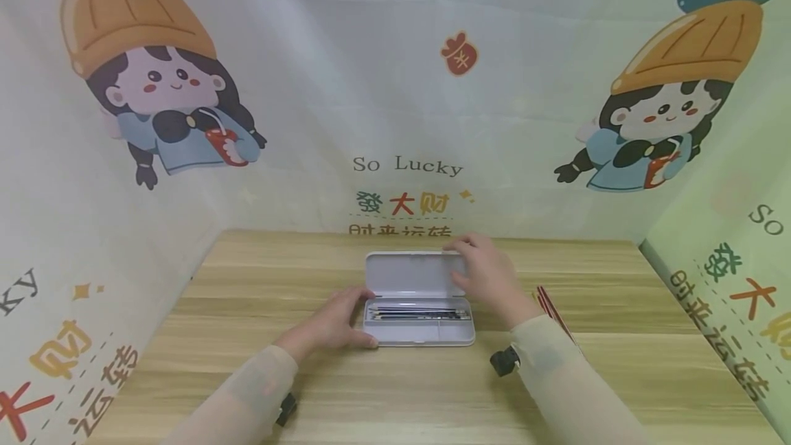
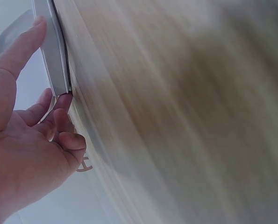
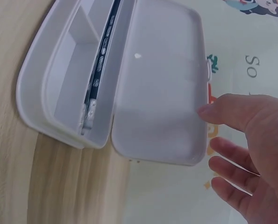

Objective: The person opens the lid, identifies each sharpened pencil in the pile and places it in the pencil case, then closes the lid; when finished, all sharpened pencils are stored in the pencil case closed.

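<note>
A pale grey pencil case lies on the table with its lid raised at the back. Several dark pencils lie side by side in its long rear compartment; the right wrist view shows a patterned pencil beside a divider. My left hand grips the case's left end, thumb along the front wall and fingers round the end. At the lid's right part, my right hand holds the edge, thumb on the inner face and other fingers toward the back.
Several thin red pencil-like sticks lie on the wooden table, partly hidden by the right forearm. A printed cloth backdrop stands behind and at both sides of the table.
</note>
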The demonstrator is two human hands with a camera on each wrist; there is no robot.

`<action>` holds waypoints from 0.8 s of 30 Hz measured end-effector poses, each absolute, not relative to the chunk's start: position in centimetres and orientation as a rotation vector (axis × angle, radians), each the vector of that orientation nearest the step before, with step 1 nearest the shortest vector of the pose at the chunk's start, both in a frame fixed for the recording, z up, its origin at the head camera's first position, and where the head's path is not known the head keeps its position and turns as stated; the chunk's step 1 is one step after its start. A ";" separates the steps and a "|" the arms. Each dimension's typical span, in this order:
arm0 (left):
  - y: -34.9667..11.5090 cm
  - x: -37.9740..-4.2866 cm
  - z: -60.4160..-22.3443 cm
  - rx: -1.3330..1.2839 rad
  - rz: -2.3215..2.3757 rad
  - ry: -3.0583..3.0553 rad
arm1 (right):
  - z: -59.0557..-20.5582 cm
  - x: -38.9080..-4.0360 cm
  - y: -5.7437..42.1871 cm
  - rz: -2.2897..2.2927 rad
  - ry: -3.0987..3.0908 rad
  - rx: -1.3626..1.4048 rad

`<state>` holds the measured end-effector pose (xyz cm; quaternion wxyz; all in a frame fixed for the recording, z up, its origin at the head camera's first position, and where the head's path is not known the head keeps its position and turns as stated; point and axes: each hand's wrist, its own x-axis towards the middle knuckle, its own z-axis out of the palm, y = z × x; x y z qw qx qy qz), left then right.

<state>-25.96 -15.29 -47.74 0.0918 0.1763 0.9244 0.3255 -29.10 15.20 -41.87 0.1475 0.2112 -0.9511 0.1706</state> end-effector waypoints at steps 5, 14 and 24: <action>-15.3 -26.0 -47.8 0.523 0.973 2.740 | -42.1 -29.1 15.7 0.459 -2.763 0.587; -15.3 -25.8 -48.0 0.493 1.013 2.746 | -42.1 -28.7 16.1 0.504 -2.715 0.638; -14.9 -25.6 -48.4 0.405 1.173 2.750 | -41.6 -27.0 16.5 0.616 -2.727 0.631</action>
